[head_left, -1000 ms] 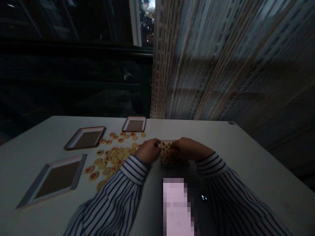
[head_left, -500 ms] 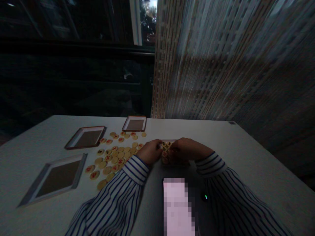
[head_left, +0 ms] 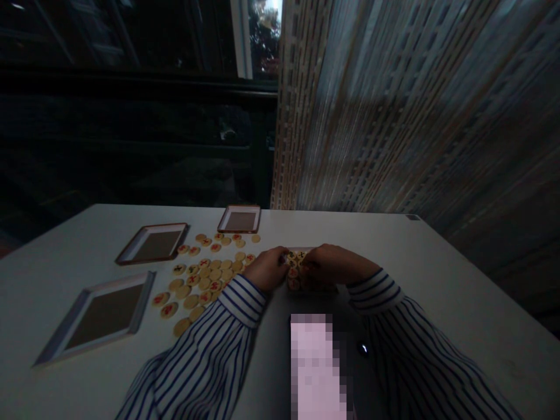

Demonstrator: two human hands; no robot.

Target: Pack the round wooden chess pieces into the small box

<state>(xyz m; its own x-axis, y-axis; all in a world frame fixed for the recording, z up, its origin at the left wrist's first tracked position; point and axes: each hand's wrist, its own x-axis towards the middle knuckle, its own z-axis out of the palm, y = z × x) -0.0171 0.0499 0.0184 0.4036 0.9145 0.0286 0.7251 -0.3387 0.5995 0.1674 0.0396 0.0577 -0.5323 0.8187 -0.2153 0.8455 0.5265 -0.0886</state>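
Round wooden pieces with red or black characters sit in a small box at the middle of the table. At the box's left side is my left hand, its fingers curled in against the edge; whether they grip anything is too dark to tell. My right hand reaches over the right part of the box, fingers bent down onto the pieces and hiding some of them. Its fingertips are in shadow. Many loose pieces, some with red characters, some blank side up, lie spread left of my left hand.
Three shallow trays or lids stand on the left: a pale one nearest, a brown-rimmed one behind it, and another at the back. A bright, pixelated phone screen lies in front of me. A fringed curtain hangs behind the table.
Both hands keep nearly the same place at the box. The view has shifted very slightly.
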